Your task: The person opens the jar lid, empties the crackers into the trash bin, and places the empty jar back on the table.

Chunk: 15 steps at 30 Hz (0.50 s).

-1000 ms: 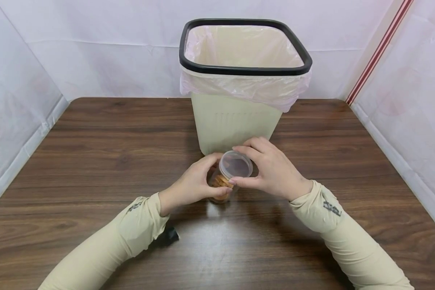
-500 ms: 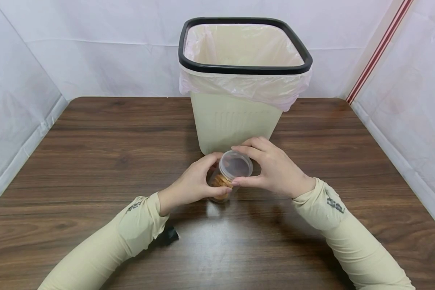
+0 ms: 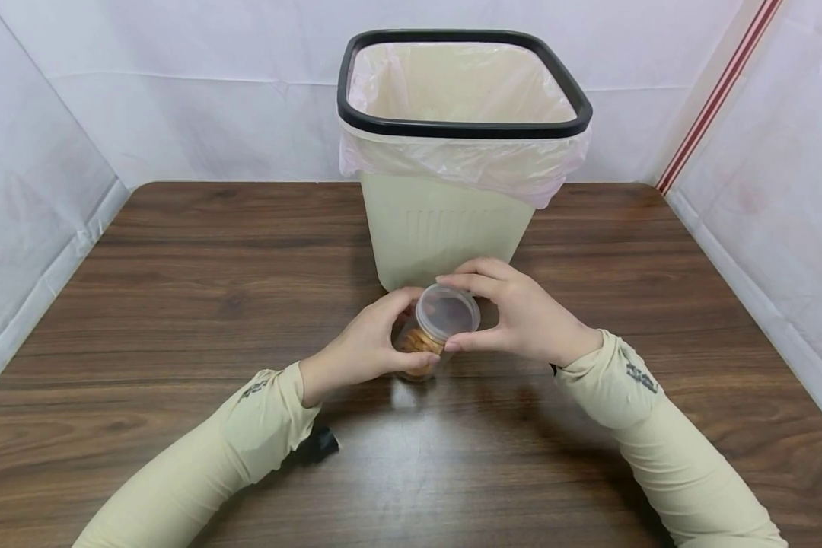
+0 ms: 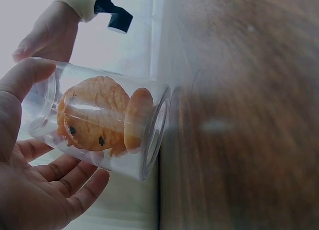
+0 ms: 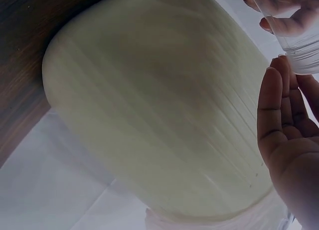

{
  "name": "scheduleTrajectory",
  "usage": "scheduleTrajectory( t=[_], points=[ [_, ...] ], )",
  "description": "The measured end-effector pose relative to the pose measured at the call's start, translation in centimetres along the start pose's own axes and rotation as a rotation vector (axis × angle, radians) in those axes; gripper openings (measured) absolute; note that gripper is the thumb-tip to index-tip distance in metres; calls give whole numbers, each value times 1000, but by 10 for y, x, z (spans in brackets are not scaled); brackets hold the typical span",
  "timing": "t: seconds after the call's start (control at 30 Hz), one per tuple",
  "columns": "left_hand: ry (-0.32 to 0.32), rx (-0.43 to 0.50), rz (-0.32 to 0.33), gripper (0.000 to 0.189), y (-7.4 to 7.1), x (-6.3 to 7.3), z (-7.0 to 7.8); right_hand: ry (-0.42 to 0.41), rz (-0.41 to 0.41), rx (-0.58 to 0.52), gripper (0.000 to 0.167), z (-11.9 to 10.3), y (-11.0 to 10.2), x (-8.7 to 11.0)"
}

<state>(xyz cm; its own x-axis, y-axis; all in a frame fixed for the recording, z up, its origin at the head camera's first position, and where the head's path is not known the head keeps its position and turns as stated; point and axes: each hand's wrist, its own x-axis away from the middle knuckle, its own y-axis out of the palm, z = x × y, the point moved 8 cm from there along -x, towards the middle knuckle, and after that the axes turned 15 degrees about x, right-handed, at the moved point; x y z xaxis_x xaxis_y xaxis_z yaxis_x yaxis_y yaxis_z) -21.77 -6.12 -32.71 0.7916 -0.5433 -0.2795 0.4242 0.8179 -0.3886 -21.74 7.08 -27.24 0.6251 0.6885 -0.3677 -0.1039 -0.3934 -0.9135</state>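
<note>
A clear plastic jar with a translucent lid stands in front of the bin. Inside lie several round orange-brown crackers with dark specks. My left hand grips the jar's body, thumb on the near side and fingers behind. With thumb and fingers, my right hand holds the lid by its rim. In the left wrist view the jar leans a little, its base close to the table; whether the whole base touches is unclear. The right wrist view catches only part of the jar, at the upper right.
A cream bin with a black rim and a pinkish liner bag stands right behind the hands on the dark wooden table. White sheeting surrounds the table's back and sides. A small black piece shows under the left sleeve.
My right hand has shifted slightly right, its thumb sliding round the lid's rim. My left hand and the jar have stayed almost in place.
</note>
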Motion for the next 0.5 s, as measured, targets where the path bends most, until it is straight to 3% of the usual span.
scheduleTrajectory(
  t=[0.23,0.5],
  points=[
    [1,9,1,64,0,-1,0,-12,-21,-51,69,1,1,-1],
    [-3,6,5,63,0,-1,-3,-13,-36,-33,70,1,1,-1]
  ],
)
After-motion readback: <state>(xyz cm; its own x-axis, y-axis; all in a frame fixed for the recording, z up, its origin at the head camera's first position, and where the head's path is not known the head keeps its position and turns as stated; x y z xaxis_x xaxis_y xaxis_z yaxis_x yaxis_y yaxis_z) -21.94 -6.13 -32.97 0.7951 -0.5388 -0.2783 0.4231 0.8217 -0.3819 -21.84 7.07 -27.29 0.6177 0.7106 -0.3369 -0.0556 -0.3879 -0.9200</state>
